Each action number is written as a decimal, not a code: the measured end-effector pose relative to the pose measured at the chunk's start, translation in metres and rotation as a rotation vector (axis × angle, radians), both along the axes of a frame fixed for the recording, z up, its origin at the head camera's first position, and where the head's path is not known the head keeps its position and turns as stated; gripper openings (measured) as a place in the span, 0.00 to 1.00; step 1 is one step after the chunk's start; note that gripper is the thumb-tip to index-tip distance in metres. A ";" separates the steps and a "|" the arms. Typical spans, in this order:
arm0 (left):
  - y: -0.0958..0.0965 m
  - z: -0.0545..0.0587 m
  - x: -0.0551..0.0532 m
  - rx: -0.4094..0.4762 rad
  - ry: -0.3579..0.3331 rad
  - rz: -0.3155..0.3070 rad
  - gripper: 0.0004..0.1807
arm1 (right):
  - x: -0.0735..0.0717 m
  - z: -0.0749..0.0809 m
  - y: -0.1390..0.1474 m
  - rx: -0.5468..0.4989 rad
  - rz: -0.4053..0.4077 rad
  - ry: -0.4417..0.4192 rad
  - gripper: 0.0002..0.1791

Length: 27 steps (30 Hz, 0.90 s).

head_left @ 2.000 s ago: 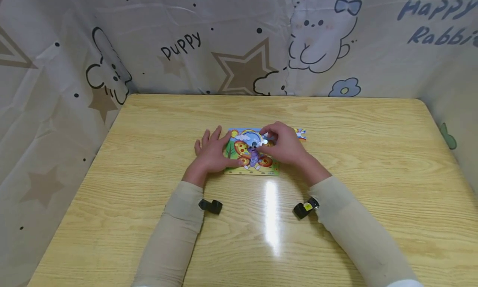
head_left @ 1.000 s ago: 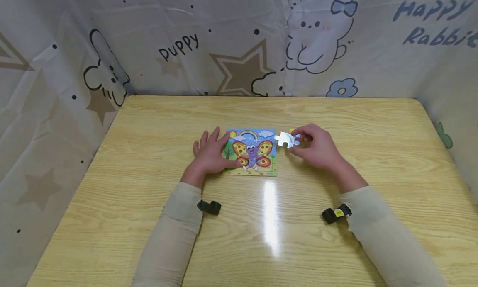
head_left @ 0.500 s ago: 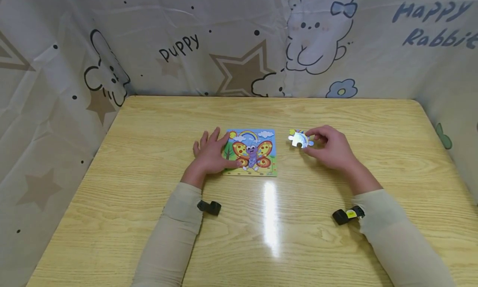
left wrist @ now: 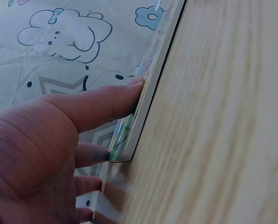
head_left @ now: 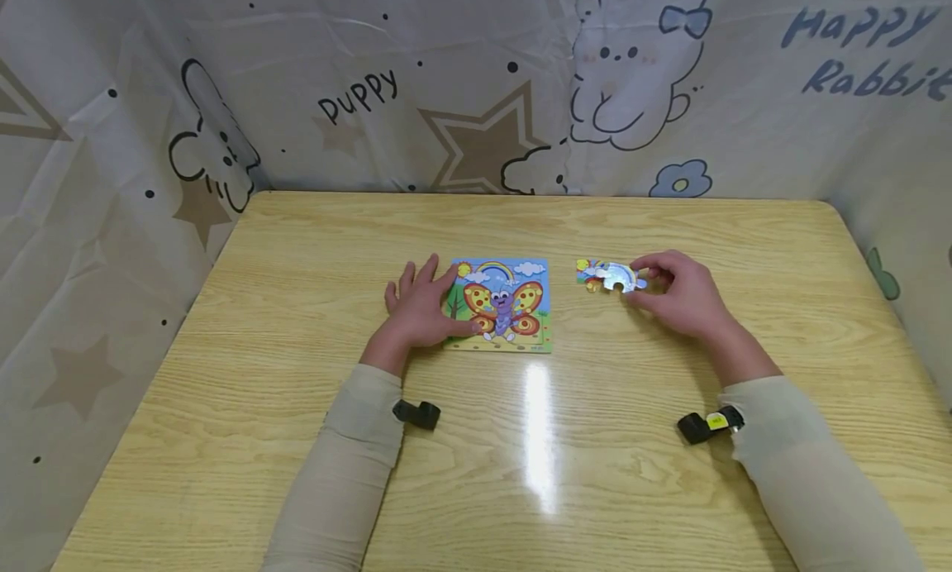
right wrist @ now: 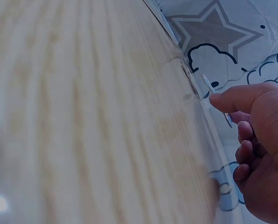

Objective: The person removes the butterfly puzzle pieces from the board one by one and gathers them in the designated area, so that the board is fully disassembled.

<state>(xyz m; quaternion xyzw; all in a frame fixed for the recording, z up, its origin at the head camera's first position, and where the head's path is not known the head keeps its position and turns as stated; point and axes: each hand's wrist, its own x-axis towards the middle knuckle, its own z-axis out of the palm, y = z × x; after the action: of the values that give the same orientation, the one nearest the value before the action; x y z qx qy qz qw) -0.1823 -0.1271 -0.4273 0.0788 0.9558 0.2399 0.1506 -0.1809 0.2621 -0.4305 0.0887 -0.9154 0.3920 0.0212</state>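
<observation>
A butterfly jigsaw puzzle (head_left: 513, 303) lies flat on the table, with a rainbow and a sun along its top. My left hand (head_left: 424, 312) rests at its left side, thumb over the picture and the other fingers spread out straight. The left wrist view shows the thumb tip at the board's edge (left wrist: 146, 102). To the right, my right hand (head_left: 684, 295) pinches a loose puzzle piece (head_left: 617, 276) between thumb and fingers. In the right wrist view that piece (right wrist: 228, 120) appears as a thin tilted plate, held above the tabletop. Its pale blue face catches the light.
Just left of the held piece, more colourful puzzle pieces (head_left: 584, 268) lie on the wooden table (head_left: 335, 241), partly overlapped by it. A patterned cloth (head_left: 476, 84) hangs behind the table's far edge. Each wrist carries a small black camera (head_left: 418, 413).
My right hand has moved from above the puzzle to the right with the puzzle piece, uncovering the butterfly picture and then the loose pieces. The left hand has stayed in place.
</observation>
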 end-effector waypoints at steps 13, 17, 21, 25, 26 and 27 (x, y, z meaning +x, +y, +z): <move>-0.001 0.000 0.001 0.012 -0.007 0.000 0.59 | -0.011 -0.005 0.016 0.027 -0.024 -0.029 0.20; -0.001 0.000 0.001 0.012 -0.006 -0.002 0.59 | -0.013 -0.005 0.019 0.032 -0.004 -0.013 0.20; -0.001 0.000 0.000 0.008 -0.004 -0.003 0.59 | -0.014 -0.006 0.021 0.030 0.017 -0.017 0.20; -0.001 -0.001 0.000 0.009 -0.005 -0.002 0.59 | -0.016 -0.005 0.022 0.026 0.031 -0.055 0.21; -0.001 -0.001 0.000 0.010 -0.006 -0.002 0.59 | -0.017 -0.005 0.022 0.025 0.032 -0.068 0.22; -0.001 -0.001 0.000 0.011 -0.006 -0.002 0.59 | -0.017 -0.005 0.022 0.026 0.032 -0.080 0.22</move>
<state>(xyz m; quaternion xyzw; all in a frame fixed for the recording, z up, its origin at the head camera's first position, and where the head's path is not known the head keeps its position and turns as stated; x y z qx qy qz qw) -0.1826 -0.1284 -0.4279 0.0800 0.9539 0.2451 0.1533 -0.1980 0.2844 -0.4358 0.0880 -0.9190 0.3836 -0.0230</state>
